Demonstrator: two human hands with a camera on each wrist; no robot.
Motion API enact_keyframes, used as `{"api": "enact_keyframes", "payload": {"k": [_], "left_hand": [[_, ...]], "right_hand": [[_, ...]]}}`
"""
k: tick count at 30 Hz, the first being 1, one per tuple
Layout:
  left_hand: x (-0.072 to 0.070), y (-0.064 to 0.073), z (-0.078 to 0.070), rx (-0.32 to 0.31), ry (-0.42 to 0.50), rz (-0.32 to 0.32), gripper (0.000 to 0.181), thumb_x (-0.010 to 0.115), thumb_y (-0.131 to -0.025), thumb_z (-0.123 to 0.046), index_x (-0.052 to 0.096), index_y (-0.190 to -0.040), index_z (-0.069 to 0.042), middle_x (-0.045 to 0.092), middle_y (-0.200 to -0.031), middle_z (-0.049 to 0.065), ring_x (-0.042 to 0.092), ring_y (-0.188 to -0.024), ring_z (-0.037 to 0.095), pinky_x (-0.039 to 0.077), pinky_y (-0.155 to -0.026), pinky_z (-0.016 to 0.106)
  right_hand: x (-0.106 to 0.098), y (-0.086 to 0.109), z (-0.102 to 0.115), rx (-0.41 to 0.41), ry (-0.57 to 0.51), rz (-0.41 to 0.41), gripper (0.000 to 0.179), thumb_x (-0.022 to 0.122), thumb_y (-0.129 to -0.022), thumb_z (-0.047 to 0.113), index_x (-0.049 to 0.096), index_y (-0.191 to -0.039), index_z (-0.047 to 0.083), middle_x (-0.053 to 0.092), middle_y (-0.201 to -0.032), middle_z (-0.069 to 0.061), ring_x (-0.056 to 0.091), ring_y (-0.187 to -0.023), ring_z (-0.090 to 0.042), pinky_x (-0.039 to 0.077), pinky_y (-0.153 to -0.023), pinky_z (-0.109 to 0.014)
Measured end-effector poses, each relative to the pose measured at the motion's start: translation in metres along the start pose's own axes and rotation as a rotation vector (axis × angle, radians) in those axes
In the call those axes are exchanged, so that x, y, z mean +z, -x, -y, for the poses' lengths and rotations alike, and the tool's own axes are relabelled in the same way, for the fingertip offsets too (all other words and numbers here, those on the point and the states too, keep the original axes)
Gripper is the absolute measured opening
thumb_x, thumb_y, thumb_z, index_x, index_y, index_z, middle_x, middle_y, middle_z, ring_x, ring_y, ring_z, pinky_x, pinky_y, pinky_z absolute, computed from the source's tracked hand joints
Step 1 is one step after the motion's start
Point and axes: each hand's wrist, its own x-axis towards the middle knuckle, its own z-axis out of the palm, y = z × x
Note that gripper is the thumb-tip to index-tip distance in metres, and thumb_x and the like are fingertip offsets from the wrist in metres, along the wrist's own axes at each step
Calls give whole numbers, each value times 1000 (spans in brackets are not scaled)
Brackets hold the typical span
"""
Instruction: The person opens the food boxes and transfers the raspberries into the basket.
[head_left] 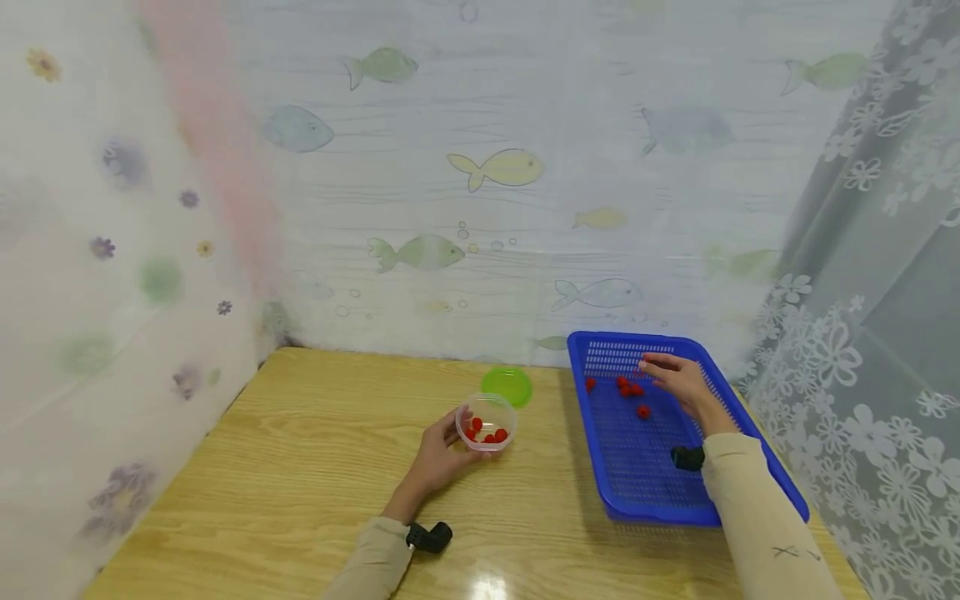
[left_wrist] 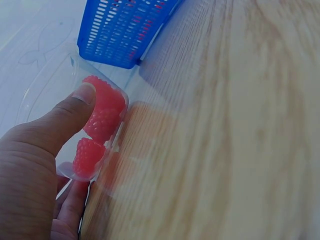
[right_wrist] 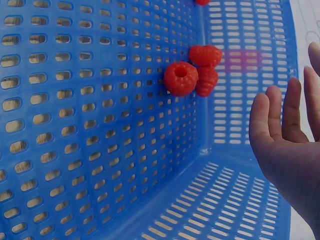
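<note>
My left hand [head_left: 442,454] grips a small clear plastic container [head_left: 487,402] by its side, low over the wooden table. Several red raspberries [head_left: 500,435] lie inside it. In the left wrist view my thumb presses the outer wall, in front of the raspberries [left_wrist: 107,110], and other fingers reach underneath. Over the far right part of a blue plastic basket [head_left: 607,492], my right hand [head_left: 681,385] hovers with its fingers loosely bent and apart. Nothing shows between them in the right wrist view. Several raspberries [right_wrist: 181,78] rest on the basket floor, left of that hand [right_wrist: 290,135].
A round green lid [head_left: 507,387] lies on the table [head_left: 330,433] just behind the container. The blue basket takes up the table's right side. A fish-patterned curtain [head_left: 420,308] hangs along the back edge, and a lace curtain [head_left: 862,400] is at the right.
</note>
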Motion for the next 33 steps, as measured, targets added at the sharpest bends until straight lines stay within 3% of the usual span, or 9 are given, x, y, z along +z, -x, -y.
{"api": "enact_keyframes", "payload": {"k": [3, 7, 12, 16, 20, 24, 29, 33], "left_hand": [[1, 0, -1, -1, 2, 4, 87, 89, -78, -9, 45, -152, -2, 55, -145, 19, 57, -132, 33, 50, -108, 37], [2, 1, -1, -6, 2, 2, 87, 90, -78, -9, 44, -152, -1, 55, -146, 20, 56, -133, 34, 49, -109, 39], [2, 1, 2, -13, 2, -6, 88, 90, -78, -10, 45, -153, -4, 55, -146, 19, 57, -133, 33, 49, -109, 39], [1, 0, 2, -18, 2, -9, 88, 90, -78, -11, 44, -153, -5, 55, -147, 17, 56, -134, 31, 48, -109, 38], [1, 0, 2, -10, -4, -11, 88, 90, -78, -10, 45, -153, -4, 55, -146, 17, 57, -133, 31, 49, -109, 38], [1, 0, 3, -6, 0, -6, 89, 90, -78, -12, 44, -153, -3, 55, -146, 18, 56, -134, 32, 48, -110, 38], [1, -1, 2, -14, 8, -4, 89, 91, -77, -12, 44, -153, -3, 55, -146, 18, 56, -134, 31, 48, -110, 37], [2, -1, 1, -3, -6, -19, 86, 89, -78, -7, 45, -151, 0, 56, -144, 20, 57, -132, 33, 49, -109, 40]], "right_hand": [[-3, -1, -1, -6, 1, -1, 65, 60, -104, 34, 42, -150, -8, 49, -148, -22, 54, -97, 12, 45, -114, -49], [-5, -1, 0, -6, -10, -4, 67, 59, -104, 37, 41, -152, -6, 41, -154, -26, 55, -106, 5, 44, -115, -47], [-3, 5, 23, -60, -49, 21, 69, 57, -103, 43, 42, -152, -4, 43, -153, -22, 55, -112, -1, 50, -109, -34], [8, 21, 60, -182, -92, 93, 65, 55, -105, 39, 44, -149, -8, 58, -137, -6, 60, -111, -1, 54, -100, -22], [30, 46, 96, -295, -141, 138, 52, 53, -108, 29, 51, -140, -11, 64, -117, 15, 63, -107, 0, 54, -97, -19], [61, 75, 117, -369, -126, 27, 37, 55, -107, 23, 62, -127, -7, 67, -110, 15, 62, -102, -2, 54, -91, -16], [108, 98, 126, -439, -88, -185, 24, 60, -104, 14, 70, -117, -4, 67, -112, -6, 60, -92, -5, 50, -77, -15], [152, 102, 121, -480, -139, -222, 17, 64, -99, 5, 72, -110, -4, 67, -111, -17, 62, -91, -11, 54, -77, -17]]}}
